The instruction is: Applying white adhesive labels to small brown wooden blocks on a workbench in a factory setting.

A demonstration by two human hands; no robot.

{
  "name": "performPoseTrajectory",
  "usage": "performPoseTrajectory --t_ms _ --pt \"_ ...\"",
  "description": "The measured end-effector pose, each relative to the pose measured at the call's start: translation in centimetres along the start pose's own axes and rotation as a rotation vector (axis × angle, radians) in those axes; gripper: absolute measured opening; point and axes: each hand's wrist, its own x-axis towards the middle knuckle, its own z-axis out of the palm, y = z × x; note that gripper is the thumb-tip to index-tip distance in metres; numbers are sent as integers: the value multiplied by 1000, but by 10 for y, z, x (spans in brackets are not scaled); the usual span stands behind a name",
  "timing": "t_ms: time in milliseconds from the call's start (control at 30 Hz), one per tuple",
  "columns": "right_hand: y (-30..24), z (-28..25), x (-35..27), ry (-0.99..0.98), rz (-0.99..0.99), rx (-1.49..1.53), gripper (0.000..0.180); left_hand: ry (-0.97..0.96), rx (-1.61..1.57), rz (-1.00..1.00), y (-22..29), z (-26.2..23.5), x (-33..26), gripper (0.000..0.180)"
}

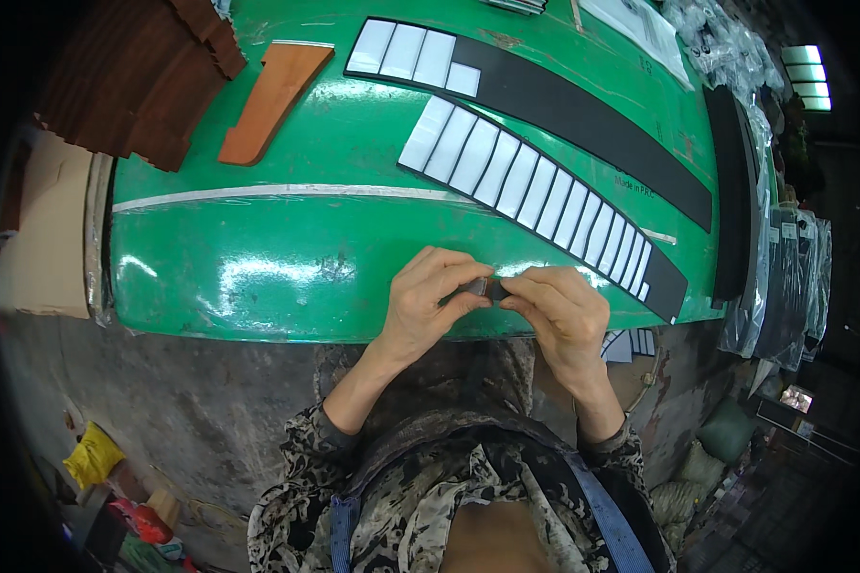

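A small dark piece, too small to name exactly, is held between my two hands just above the near edge of the green table. My left hand pinches its left end with thumb and fingers. From the other side my right hand pinches the right end. Beyond the hands lies a curved black strip covered with a row of white rectangular pads. Farther back rests a second curved black strip, with white pads at its left end only.
The green table carries an orange-brown shaped piece and a stack of dark brown shaped pieces at left. Plastic wrap lies at the far right, and long black pieces line the right edge. A yellow bag sits lower left.
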Motion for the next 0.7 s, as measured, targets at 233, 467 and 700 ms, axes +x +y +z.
performPoseTrajectory --t_ms 233,467,700 --pt "2 1 -1 10 -3 3 29 8 -6 -12 -1 1 -1 33" --pt "2 2 0 6 2 10 29 16 9 8 -2 2 0 33" --pt "1 1 0 5 -3 7 28 20 -10 -3 0 2 0 33"
